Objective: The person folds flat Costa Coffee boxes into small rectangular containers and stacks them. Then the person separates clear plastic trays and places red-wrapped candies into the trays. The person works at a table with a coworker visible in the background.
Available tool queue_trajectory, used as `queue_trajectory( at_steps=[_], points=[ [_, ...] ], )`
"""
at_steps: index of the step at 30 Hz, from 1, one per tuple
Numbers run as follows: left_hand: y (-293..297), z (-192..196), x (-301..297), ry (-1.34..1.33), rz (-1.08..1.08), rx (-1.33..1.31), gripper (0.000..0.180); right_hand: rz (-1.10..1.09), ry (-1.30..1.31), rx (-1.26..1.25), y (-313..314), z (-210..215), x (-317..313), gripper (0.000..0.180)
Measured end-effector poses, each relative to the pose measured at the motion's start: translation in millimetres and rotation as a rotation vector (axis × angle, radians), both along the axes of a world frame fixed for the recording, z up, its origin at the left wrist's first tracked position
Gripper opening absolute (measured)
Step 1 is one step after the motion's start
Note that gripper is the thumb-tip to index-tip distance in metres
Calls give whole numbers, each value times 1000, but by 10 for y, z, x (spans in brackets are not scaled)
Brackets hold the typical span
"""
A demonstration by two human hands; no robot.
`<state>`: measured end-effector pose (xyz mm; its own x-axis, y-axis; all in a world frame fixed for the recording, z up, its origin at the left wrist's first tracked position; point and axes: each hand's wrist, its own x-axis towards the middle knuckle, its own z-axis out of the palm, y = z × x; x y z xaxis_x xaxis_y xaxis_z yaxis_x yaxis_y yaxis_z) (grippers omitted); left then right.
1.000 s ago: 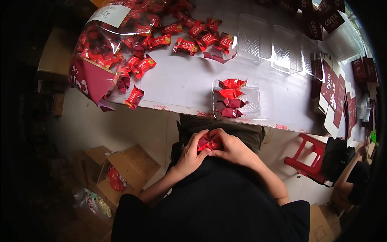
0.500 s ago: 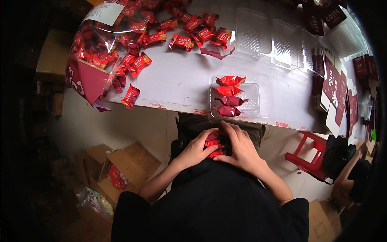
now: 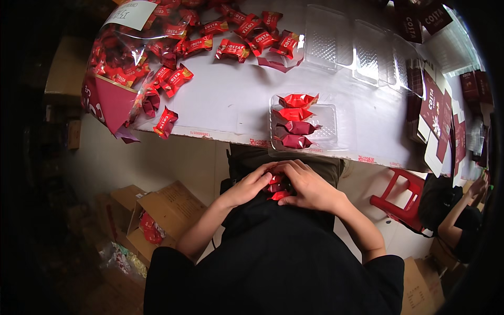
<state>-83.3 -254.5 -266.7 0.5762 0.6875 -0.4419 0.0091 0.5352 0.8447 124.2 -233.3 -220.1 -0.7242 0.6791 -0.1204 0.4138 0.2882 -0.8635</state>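
Observation:
Below the table edge, close to my body, my left hand [image 3: 250, 185] and my right hand [image 3: 311, 185] are closed around several red wrapped candies [image 3: 276, 187]. The fingers curl over the candies and partly hide them. Just beyond my hands a clear plastic tray [image 3: 328, 118] lies at the table's front edge. A row of wrapped candies [image 3: 297, 114], bright red at the far end and dark red at the near end, fills its left part; bare tray shows to the right.
A big clear bag of red candies [image 3: 121, 63] stands at the left, with loose candies [image 3: 232, 50] spilling beside it. Empty clear trays [image 3: 321, 44] lie at the back, folded dark-red boxes [image 3: 436, 105] at the right. A red stool [image 3: 397, 195], a co-worker's arm [image 3: 457, 215] and an open carton [image 3: 173, 210] are lower down.
My right hand has shifted left and its fingers have come over the candies toward my left hand. The candies between my hands have shifted; those in the tray keep their places.

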Motion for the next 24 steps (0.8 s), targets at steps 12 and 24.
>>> queue_trajectory(
  at_steps=[12, 24],
  points=[
    [-45, -8, 224, 256, 96, 171, 37, -11, -120, 287, -147, -191, -63, 58],
    [-92, 304, 96, -224, 304, -133, 51, -108, 6, 440, -163, 135, -93, 58]
  ],
)
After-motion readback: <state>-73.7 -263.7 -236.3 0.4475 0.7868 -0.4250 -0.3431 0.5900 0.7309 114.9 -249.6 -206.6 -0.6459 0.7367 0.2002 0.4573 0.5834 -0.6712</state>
